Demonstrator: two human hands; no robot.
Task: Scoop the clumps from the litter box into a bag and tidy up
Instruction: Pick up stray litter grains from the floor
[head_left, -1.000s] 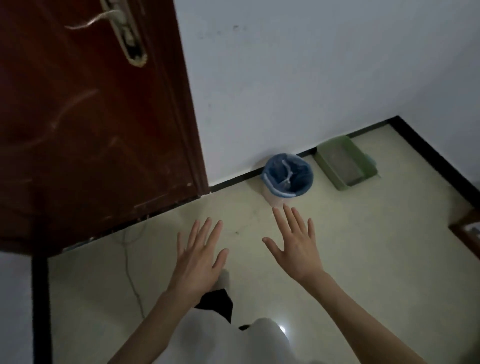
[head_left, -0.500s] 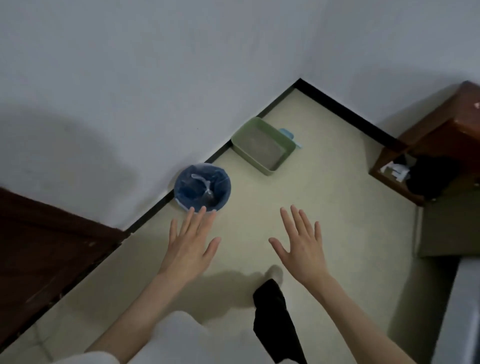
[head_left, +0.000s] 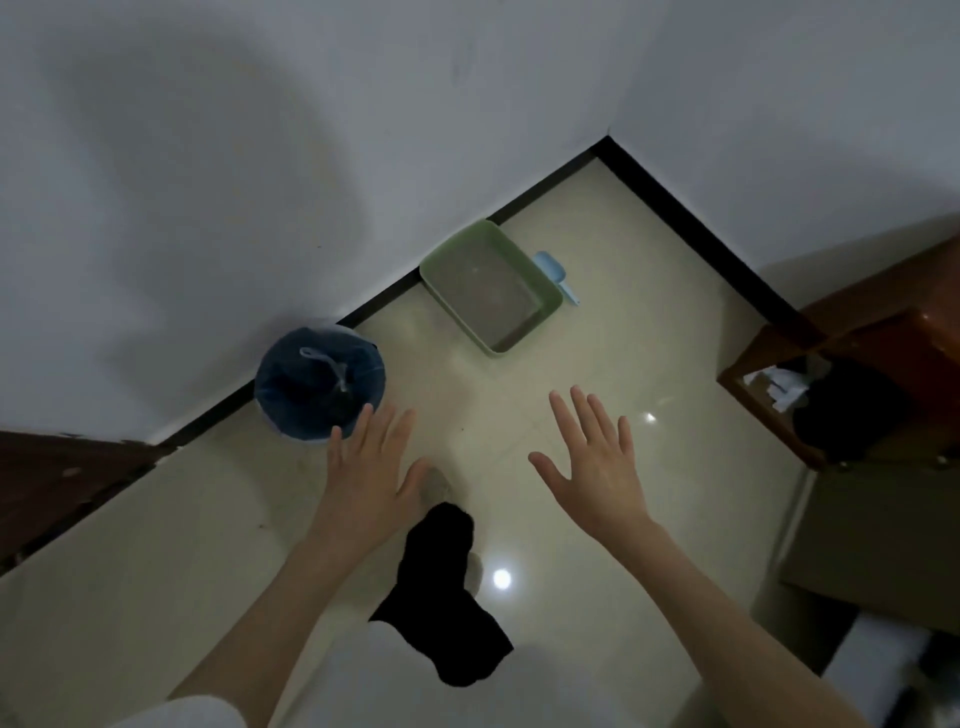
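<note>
**Corner survey: both hands out, holding nothing**

Overhead, head view. Left hand (head_left: 371, 475) and right hand (head_left: 597, 467) are held out palm-down above the floor (head_left: 649, 364), fingers straight and spread; each grip is wide and touches nothing.

Green litter box (head_left: 491, 288) sits on the floor against the black skirting, near the room corner, well ahead of both hands. Grey litter fills it; clumps too dim to pick out. Pale blue scoop (head_left: 556, 275) lies just behind the box's far side, partly hidden by its rim.

Round bin with a blue bag liner (head_left: 319, 387) stands by the wall, left of the box; the left fingertips overlap its near rim in the picture, whether touching I cannot tell.

Between the forearms, a dark trouser leg (head_left: 441, 587) and a foot (head_left: 436, 486) on the tiles. Right edge: brown wooden cabinet (head_left: 883, 332) with an open compartment holding white scraps and something black. Lower left: brown door (head_left: 62, 478). Bare floor lies between hands and box.
</note>
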